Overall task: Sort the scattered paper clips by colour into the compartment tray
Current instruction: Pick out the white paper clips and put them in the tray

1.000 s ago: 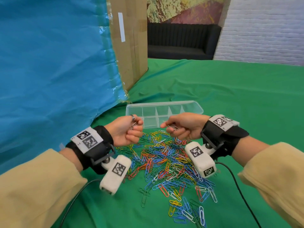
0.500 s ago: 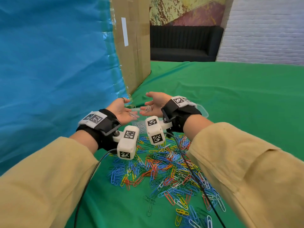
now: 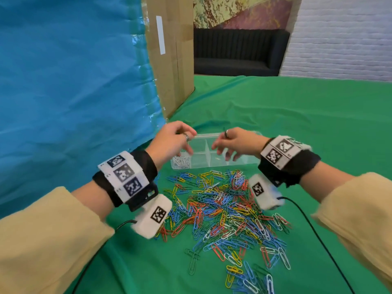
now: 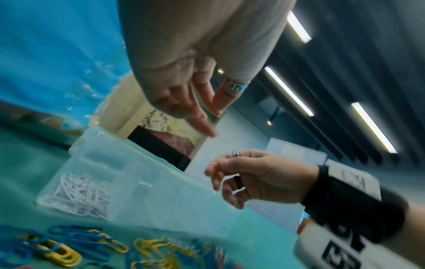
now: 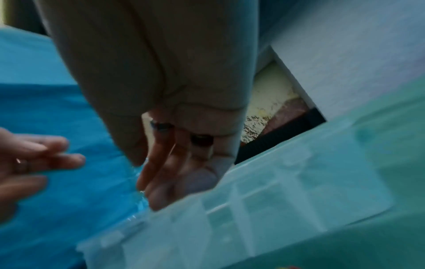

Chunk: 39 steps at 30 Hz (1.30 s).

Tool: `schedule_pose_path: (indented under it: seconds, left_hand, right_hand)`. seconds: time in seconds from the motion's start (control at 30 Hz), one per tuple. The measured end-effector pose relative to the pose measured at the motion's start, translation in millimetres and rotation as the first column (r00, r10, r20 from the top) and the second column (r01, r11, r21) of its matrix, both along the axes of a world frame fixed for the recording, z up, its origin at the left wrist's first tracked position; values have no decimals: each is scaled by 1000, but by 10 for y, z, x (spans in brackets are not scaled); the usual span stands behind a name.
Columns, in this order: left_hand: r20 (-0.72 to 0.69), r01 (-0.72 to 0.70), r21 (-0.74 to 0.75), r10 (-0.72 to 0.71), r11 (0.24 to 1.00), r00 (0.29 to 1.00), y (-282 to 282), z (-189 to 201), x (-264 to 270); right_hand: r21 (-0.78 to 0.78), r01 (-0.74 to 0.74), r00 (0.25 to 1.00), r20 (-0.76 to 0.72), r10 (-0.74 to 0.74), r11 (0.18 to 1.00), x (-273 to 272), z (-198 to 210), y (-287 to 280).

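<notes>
A clear compartment tray (image 3: 239,163) lies on the green cloth just beyond a heap of mixed coloured paper clips (image 3: 222,211). White clips (image 3: 182,162) fill its left end compartment; the other compartments that show look bare. My left hand (image 3: 174,139) hovers palm down over the tray's left end, fingers loose and holding nothing. My right hand (image 3: 230,144) hovers over the middle, fingers loosely bent and holding nothing. The left wrist view shows the left hand (image 4: 202,109), the white clips (image 4: 78,196) and the right hand (image 4: 248,178). The right wrist view is blurred; right hand (image 5: 165,172) above the tray (image 5: 287,196).
A blue sheet (image 3: 74,81) and a tall cardboard box (image 3: 174,60) wall off the left, close behind the tray. Green cloth (image 3: 307,128) stretches right and back. Wrist camera cables (image 3: 318,240) trail beside the heap. A black sofa (image 3: 239,52) stands far behind.
Both hands left the heap with pinched clips, turned palms up over the tray, and now hover palm down and empty. White clips now show in the left compartment.
</notes>
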<state>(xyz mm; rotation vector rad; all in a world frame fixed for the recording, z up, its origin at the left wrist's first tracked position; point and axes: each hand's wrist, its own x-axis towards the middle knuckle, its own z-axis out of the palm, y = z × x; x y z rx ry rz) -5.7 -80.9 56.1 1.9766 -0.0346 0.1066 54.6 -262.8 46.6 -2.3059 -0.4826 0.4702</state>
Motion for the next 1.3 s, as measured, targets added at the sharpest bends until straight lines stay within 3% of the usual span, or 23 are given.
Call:
schedule_pose_path:
  seconds: [0.07, 0.17, 0.3, 0.37, 0.57, 0.67, 0.73, 0.9, 1.07, 1.17, 1.3]
  left_hand:
    - [-20, 148, 184, -146, 972, 989, -90, -87, -33]
    - [-208, 380, 476, -319, 793, 925, -221, -296, 10]
    - [-377, 493, 701, -319, 515, 869, -253, -501, 98]
    - [-443, 524, 729, -281, 440, 851, -212, -518, 131]
    - [-335, 430, 732, -270, 529, 903, -228, -527, 146]
    - [-352, 437, 755, -260, 488, 899, -332, -592, 133]
    - [-362, 441, 759, -253, 479, 897, -375, -611, 145]
    - [-405, 478, 730, -256, 489, 878, -404, -627, 171]
    - [-324, 392, 595, -237, 702, 916, -399, -574, 220]
    - [-304, 406, 628, -271, 663, 913, -399, -537, 247]
    - [-321, 425, 728, -281, 538, 905, -449, -608, 316]
  right_hand:
    - [-214, -134, 990, 4, 138, 967, -39, -104, -128]
    - [-408, -285, 948, 15, 319, 867, -123, -205, -100]
    - [-560, -303, 909, 74, 410, 771, -153, -348, 54]
    - [-562, -298, 910, 76, 407, 771, -140, -415, 88]
    - [-610, -235, 917, 120, 381, 756, -163, -483, 144]
    - [-613, -221, 921, 126, 370, 758, -165, -458, 104]
    - [-557, -204, 938, 125, 324, 805, -139, -370, 36]
    - [-356, -188, 977, 30, 213, 915, -140, -201, -148]
    - [-93, -123, 992, -37, 120, 988, -174, -205, -198]
    - [160, -28, 993, -109, 46, 987, -191, -219, -211]
    - [505, 138, 965, -264, 0, 852, -194, -201, -257]
